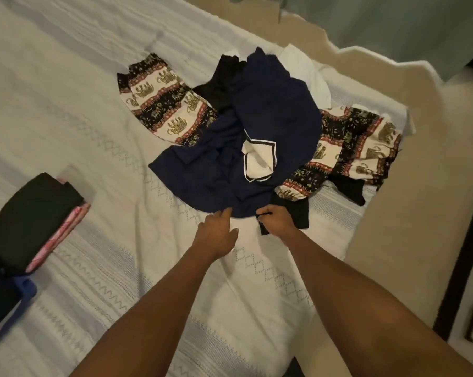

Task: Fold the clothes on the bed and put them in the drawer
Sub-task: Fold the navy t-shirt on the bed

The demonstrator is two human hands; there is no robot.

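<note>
Both arms stretched forward, left hand (216,232) loose-fingered, fingertips touching navy garment (270,112) hem, right hand (275,217) alongside, pinching that hem.

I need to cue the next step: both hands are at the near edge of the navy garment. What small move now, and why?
Probably close the left hand on the near hem of the navy garment, so both hands can lift it clear. The right hand pinches fabric at that edge, the left only touches it, and the garment lies crumpled atop the elephant-print clothes.
</note>
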